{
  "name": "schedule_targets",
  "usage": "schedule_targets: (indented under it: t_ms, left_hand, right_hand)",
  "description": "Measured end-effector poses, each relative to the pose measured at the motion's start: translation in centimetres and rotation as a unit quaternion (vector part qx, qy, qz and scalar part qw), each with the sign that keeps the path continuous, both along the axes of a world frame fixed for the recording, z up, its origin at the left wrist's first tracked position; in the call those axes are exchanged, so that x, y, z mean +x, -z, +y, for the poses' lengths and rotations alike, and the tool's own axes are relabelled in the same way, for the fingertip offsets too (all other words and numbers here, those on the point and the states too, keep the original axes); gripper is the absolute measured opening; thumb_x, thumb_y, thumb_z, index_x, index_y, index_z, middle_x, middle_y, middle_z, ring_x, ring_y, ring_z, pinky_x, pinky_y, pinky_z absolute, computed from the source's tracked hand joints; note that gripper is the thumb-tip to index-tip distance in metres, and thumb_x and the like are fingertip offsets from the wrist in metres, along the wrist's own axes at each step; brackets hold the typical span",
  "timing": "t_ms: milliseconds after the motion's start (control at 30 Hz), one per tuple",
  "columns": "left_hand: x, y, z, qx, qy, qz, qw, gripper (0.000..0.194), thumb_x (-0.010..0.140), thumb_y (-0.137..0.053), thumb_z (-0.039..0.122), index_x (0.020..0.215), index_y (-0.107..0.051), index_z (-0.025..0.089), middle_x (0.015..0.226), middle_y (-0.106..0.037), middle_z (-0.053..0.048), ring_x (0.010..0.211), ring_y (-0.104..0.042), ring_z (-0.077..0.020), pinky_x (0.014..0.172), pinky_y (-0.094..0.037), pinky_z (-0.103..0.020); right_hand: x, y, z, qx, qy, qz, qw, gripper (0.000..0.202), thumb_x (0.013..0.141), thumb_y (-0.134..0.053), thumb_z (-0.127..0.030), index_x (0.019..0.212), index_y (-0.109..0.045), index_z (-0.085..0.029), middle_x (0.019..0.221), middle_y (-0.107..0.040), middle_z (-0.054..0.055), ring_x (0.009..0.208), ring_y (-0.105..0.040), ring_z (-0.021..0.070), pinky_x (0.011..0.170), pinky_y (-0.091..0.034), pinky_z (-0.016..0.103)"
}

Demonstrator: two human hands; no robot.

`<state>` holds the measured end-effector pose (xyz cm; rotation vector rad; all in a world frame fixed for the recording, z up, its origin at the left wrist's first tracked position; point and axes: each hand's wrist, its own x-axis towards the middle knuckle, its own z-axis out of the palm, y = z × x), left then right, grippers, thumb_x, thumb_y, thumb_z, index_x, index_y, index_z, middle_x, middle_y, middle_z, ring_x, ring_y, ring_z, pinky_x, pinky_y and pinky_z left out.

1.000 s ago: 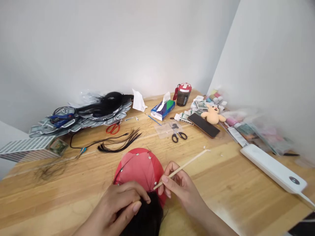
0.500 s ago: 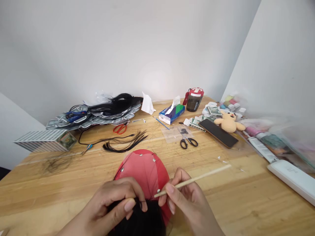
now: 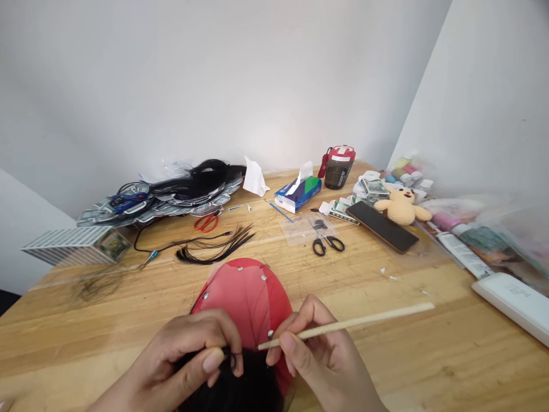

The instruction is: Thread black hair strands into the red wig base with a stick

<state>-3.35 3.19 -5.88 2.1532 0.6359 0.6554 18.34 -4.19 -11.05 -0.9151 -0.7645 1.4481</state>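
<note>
A red dome-shaped form (image 3: pixel 240 297) with several silver pins stands at the table's front, black hair (image 3: pixel 246 383) covering its near side. My left hand (image 3: pixel 201 355) is closed at the hair's left, pinching a dark lock between thumb and fingers. Between the thumb and fingers of my right hand (image 3: pixel 311 349) is a thin pale wooden stick (image 3: pixel 364 321). Its left tip sits close to the line where hair meets red fabric; whether it touches, I cannot tell. The stick's other end points right over the wooden table.
Beyond the form lie a loose black hair strand bundle (image 3: pixel 218 246), black-handled scissors (image 3: pixel 328 245) and red-handled scissors (image 3: pixel 206 222). A tissue pack (image 3: pixel 298 194), cup (image 3: pixel 340 169), phone (image 3: pixel 381 226), plush toy (image 3: pixel 402 207) and white hair straightener (image 3: pixel 510 300) stand around the back and right.
The stick has swung to a flatter angle, its far end lower and farther right. My left hand has shifted slightly left and down with the lock; the whole view has also shifted a little.
</note>
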Motion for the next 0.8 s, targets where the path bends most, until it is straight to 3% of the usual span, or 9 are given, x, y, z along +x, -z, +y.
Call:
schedule_targets:
  t_ms: [233, 500, 800]
  left_hand:
    - [0.8, -0.4, 0.1, 0.029, -0.004, -0.003, 1.0, 0.05, 0.113, -0.042, 0.05, 0.073, -0.056, 0.023, 0.072, -0.07, 0.003, 0.061, -0.064, -0.008, 0.058, -0.051, -0.012]
    - [0.2, 0.1, -0.2, 0.017, 0.006, 0.003, 1.0, 0.045, 0.114, -0.04, 0.046, 0.076, -0.054, 0.023, 0.077, -0.067, 0.003, 0.068, -0.065, -0.0091, 0.065, -0.052, -0.013]
    - [0.2, 0.4, 0.0, -0.005, 0.021, 0.011, 1.0, 0.043, 0.114, -0.04, 0.043, 0.079, -0.053, 0.023, 0.08, -0.066, 0.002, 0.071, -0.063, -0.0105, 0.068, -0.05, -0.016]
  right_hand:
    - [-0.1, 1.8, 0.8, 0.058, -0.011, 0.025, 0.998, 0.047, 0.089, -0.081, -0.059, 0.077, -0.052, -0.024, 0.065, -0.074, 0.003, 0.053, -0.055, 0.013, 0.055, -0.038, 0.026]
    - [0.5, 0.0, 1.0, 0.004, -0.034, -0.031, 0.999, 0.058, 0.083, -0.078, -0.073, 0.076, -0.05, -0.023, 0.061, -0.07, 0.001, 0.055, -0.055, 0.0125, 0.058, -0.038, 0.025]
    - [0.1, -0.1, 0.9, -0.013, -0.024, -0.049, 0.998, 0.06, 0.082, -0.077, -0.075, 0.074, -0.047, -0.024, 0.059, -0.069, -0.001, 0.051, -0.052, 0.0111, 0.055, -0.036, 0.024]
